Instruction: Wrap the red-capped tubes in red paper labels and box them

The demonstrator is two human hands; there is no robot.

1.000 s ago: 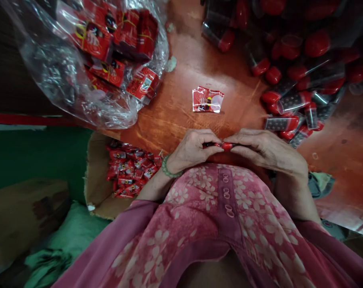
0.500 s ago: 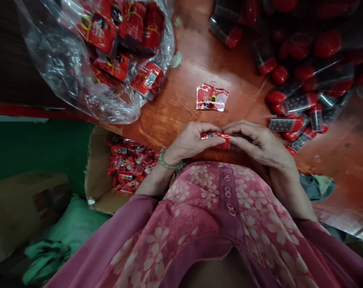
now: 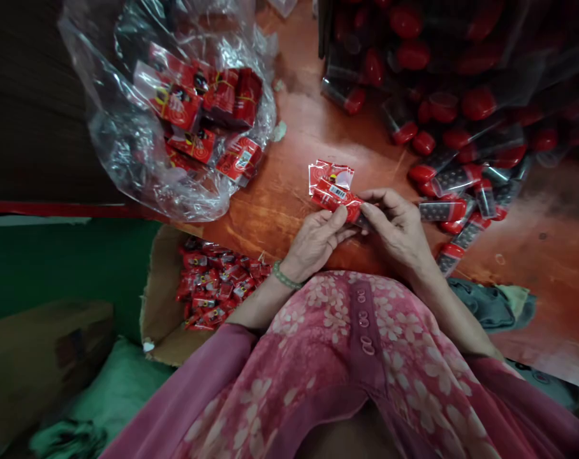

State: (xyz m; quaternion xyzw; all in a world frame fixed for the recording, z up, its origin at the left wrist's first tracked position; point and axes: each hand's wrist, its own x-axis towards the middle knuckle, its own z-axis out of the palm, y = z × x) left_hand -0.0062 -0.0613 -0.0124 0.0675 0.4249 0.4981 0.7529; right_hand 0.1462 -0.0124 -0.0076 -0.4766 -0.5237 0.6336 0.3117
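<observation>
Both hands meet over the table's near edge on a red printed wrapper sleeve with a barcode. My left hand pinches its lower edge between thumb and fingers. At the wrapper's right end, my right hand grips with thumb and forefinger. A dark end of something, perhaps a small tube, shows beneath the wrapper between the hands; most of it is hidden. Just beyond the held wrapper lies a small fanned stack of flat red wrappers, partly covered by it.
To the left, a clear plastic bag holds banded bundles of red wrappers. Below it, a cardboard box contains many red-wrapped pieces. Clear tubes with red caps and dark beads are heaped at right, beside a grey-green cloth.
The held wrapper has moved away from my body, tilted, and now shows its barcode more fully. My left fingers have shifted beneath it. The whole view has shifted a little.
</observation>
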